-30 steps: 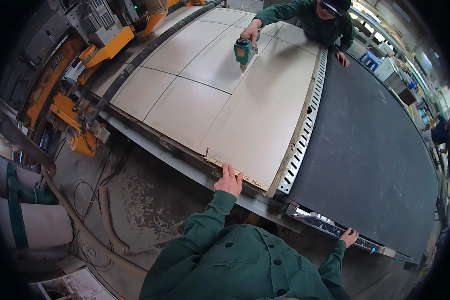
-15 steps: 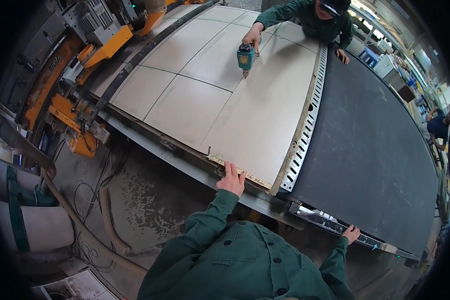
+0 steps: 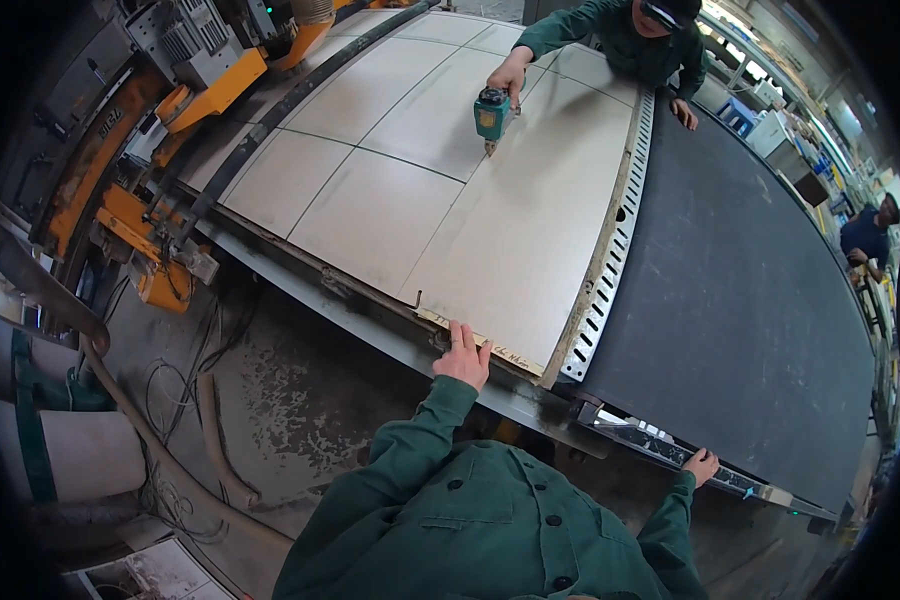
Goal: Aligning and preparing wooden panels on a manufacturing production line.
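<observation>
My left hand lies with fingers stretched and thumb apart over a narrow wooden strip with handwriting, along the near edge of a pale board. Thin dark grooves cut this and neighbouring boards into rectangles. To the right, my right hand rests on the front rail of a black conveyor belt, its fingers laid loosely over the edge. Across from me a co-worker's hand grips a green and black power tool, its narrow tip down at a groove.
A perforated metal strip runs between boards and belt. Orange machine parts and a black hose stand at the left. Grey hoses and cables lie on the floor. Another person is at the far right.
The person at the far right has straightened up and shifted. My hands, the boards and the co-worker's tool stay nearly where they were.
</observation>
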Tool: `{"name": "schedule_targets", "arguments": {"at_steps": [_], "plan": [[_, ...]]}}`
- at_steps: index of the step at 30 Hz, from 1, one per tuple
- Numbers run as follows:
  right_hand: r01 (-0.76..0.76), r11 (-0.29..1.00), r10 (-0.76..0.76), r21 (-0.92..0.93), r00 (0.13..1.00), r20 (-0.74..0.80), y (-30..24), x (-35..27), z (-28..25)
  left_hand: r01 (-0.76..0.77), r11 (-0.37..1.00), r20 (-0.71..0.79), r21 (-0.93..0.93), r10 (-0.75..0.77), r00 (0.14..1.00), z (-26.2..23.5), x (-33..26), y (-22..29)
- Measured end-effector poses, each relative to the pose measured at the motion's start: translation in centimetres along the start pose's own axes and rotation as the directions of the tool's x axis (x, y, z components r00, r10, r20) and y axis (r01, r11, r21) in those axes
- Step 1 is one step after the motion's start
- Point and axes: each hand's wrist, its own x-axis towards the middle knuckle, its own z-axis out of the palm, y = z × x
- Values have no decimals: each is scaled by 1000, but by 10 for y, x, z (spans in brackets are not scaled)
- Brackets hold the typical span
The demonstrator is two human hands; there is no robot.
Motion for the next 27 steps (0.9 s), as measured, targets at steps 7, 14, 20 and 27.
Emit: {"name": "schedule_targets", "arguments": {"at_steps": [7,14,20,27], "plan": [[61,997,-61,43,998,1,20,14,34,58,997,-10,45,-57,998,-18,-11,-13],[63,997,-63,53,998,-9,17,10,37,51,998,-5,47,-51,999,-17,-14,-17],[86,993,-82,76,995,-58,16,8,41,106,986,-13,-128,-108,994,-32,-7,-32],[74,950,-76,304,997,-5,14,10,22,48,998,69,-39,-45,997,-18,12,-52]]}}
